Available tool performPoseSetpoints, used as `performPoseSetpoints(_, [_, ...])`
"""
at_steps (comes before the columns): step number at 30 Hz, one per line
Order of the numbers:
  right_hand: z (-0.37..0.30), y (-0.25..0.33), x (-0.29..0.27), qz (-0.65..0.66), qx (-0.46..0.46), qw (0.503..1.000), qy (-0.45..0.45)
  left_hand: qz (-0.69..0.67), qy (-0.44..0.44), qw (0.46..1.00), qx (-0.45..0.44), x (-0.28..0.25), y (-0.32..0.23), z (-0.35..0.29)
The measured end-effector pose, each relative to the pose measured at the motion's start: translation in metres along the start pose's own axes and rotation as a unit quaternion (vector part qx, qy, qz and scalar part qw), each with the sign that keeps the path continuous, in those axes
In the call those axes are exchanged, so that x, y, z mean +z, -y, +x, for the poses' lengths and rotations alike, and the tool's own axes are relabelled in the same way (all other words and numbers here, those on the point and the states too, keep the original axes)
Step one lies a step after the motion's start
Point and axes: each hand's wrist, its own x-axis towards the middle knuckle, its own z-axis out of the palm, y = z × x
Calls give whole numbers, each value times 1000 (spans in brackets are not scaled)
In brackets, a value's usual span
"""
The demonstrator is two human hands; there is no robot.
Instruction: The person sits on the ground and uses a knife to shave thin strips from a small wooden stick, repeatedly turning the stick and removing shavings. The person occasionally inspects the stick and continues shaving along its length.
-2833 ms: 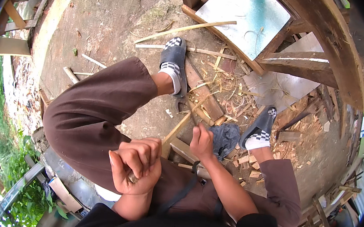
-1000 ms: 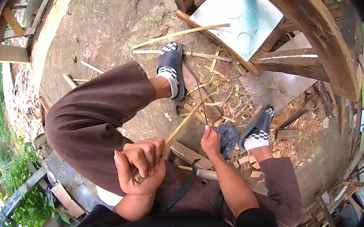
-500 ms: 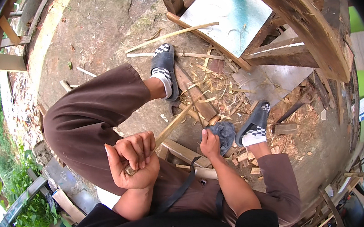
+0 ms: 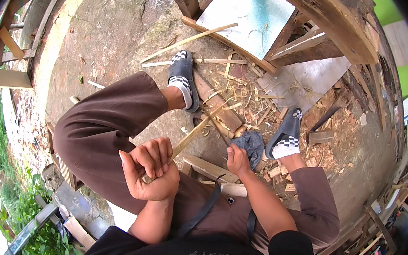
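Note:
My left hand [image 4: 151, 167] is closed around the near end of a long bamboo strip [image 4: 189, 140], which slants up and away to the right. The strip's far end lies over a wooden plank [image 4: 225, 112] on the ground. My right hand [image 4: 238, 159] is closed too, with the thumb up, on what looks like a knife [image 4: 224, 139]. Only its thin dark blade shows, pointing toward the strip; the handle is hidden in my fist. Beside that hand lies a crumpled dark plastic bag [image 4: 252, 145].
Shavings [image 4: 249, 95] and wood offcuts [image 4: 279, 171] litter the ground between my sandalled feet. Two long strips [image 4: 193, 41] lie beyond my left foot. A wooden frame with a pale board [image 4: 248, 15] stands ahead. A wooden block [image 4: 209, 169] sits close in front of me.
The view has shifted slightly. Both hands keep their grips; the blade's visible part looks shorter and sits lower, nearer my right fist. The strip stays over the plank.

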Motion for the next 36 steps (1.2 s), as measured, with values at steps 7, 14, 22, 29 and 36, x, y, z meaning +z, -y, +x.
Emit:
performPoseSetpoints(7, [2, -8, -21, -49, 81, 995, 40, -5, 1, 1000, 21, -4, 3, 2])
performPoseSetpoints(14, [8, 0, -37, -68, 195, 977, 58, -4, 19, 999, 33, -9, 2, 2])
performPoseSetpoints(22, [-21, 77, -168, -58, -15, 997, 39, -62, 52, 996, 36, 6, -62, 20])
performPoseSetpoints(29, [-136, 145, -324, 230, -63, 966, -104, -229, 212, 950, 23, 60, -172, 119])
performPoseSetpoints(36, [-81, 173, -342, 472, -135, 791, -363, -386, 149, 906, -88, 8, -91, 213])
